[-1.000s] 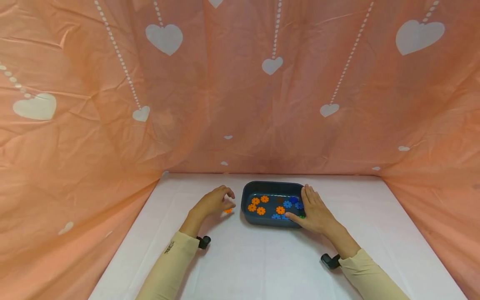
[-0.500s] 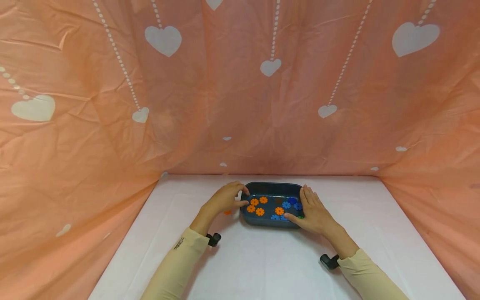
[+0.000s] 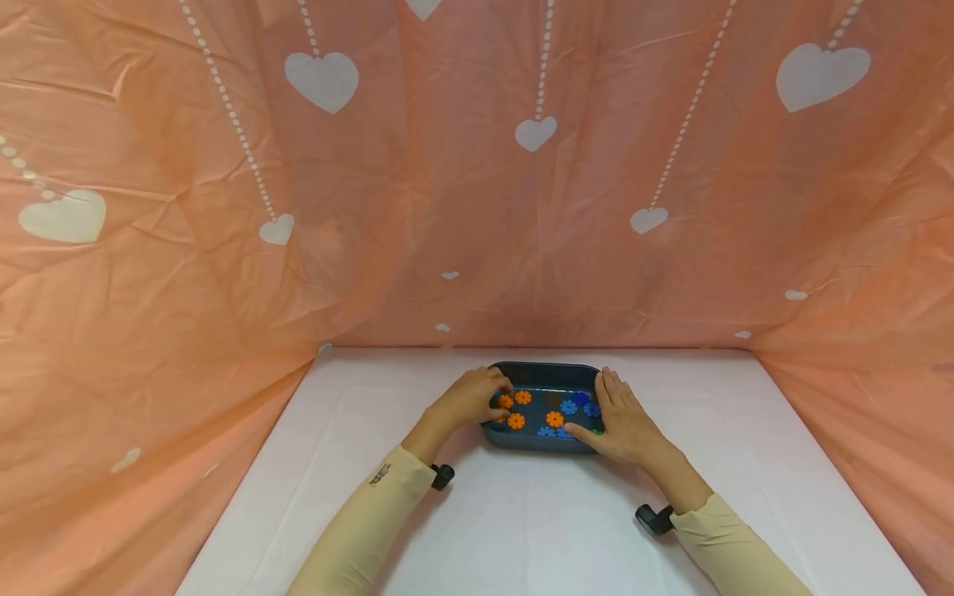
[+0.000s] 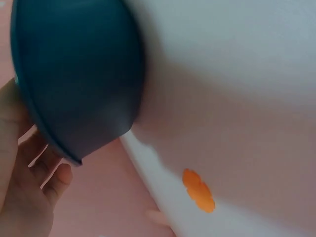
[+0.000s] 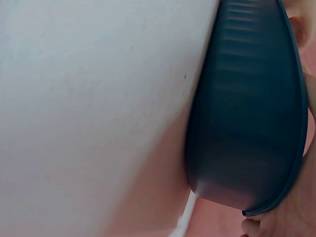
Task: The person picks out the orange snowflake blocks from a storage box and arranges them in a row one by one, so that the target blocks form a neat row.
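Observation:
A dark blue tray (image 3: 532, 443) holds several flower-shaped plastic discs: orange discs (image 3: 555, 420) toward its left, blue discs (image 3: 569, 407) toward its right. My left hand (image 3: 469, 399) reaches over the tray's left end, its fingers bent loosely and apart from the thumb above the orange discs. Nothing shows between them. In the left wrist view, one loose orange disc (image 4: 199, 190) lies on the table outside the tray. At the right end, my right hand (image 3: 632, 429) rests along the rim with straight fingers, the thumb spread over the tray's inside.
The tray stands on a white table (image 3: 522, 521) near its back edge. A peach curtain (image 3: 477, 207) with white hearts hangs behind and at both sides. A green disc (image 3: 598, 431) and a dark brown disc (image 3: 554, 398) also lie in the tray.
My left hand has moved right, away from the loose orange disc on the table, and over the tray's left end. My right hand has stayed at the right rim.

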A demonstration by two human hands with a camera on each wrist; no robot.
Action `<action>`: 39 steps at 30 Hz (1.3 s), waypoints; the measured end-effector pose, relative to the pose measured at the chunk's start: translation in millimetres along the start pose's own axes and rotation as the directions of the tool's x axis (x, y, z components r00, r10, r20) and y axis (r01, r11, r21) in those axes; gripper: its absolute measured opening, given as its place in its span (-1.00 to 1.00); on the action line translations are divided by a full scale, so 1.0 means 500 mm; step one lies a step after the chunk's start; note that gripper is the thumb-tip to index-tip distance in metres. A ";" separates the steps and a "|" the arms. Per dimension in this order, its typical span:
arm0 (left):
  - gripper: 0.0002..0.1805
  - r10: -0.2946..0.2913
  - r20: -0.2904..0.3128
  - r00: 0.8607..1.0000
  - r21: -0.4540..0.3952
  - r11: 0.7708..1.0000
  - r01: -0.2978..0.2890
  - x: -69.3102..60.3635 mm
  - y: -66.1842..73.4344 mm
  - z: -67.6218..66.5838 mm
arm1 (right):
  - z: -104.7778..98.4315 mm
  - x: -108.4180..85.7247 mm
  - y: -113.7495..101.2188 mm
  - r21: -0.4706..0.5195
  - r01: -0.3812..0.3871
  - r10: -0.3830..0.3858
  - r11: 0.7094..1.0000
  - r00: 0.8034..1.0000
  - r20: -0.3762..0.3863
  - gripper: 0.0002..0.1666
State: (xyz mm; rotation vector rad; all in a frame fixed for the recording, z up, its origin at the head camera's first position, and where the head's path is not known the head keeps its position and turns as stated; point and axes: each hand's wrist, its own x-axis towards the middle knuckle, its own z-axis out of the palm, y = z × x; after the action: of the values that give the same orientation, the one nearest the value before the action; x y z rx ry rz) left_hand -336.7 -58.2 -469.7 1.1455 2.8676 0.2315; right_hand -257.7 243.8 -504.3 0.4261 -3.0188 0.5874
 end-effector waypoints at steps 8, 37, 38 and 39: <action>-0.57 -0.006 0.037 0.999 0.079 0.997 0.003 0.019 0.004 0.020 | 0.000 0.001 0.001 -0.012 0.005 -0.005 1.000 1.000 -0.006 0.41; -0.74 -0.074 0.045 0.996 0.199 0.978 0.063 0.038 0.034 0.037 | -0.003 0.001 0.000 -0.010 0.009 -0.009 1.000 1.000 -0.004 0.42; -0.75 -0.073 0.044 0.996 0.200 0.978 0.063 0.038 0.034 0.037 | -0.003 0.001 0.000 -0.011 0.011 -0.011 1.000 1.000 -0.006 0.41; -0.75 -0.073 0.044 0.996 0.201 0.978 0.063 0.038 0.033 0.038 | -0.002 0.002 0.000 -0.013 0.009 -0.009 1.000 1.000 -0.005 0.41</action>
State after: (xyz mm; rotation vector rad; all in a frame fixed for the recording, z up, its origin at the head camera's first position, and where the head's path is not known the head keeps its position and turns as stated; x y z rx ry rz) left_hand -337.4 -30.8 -485.8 1.0609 2.9308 -0.0891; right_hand -258.5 243.9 -503.0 0.4361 -3.0122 0.5667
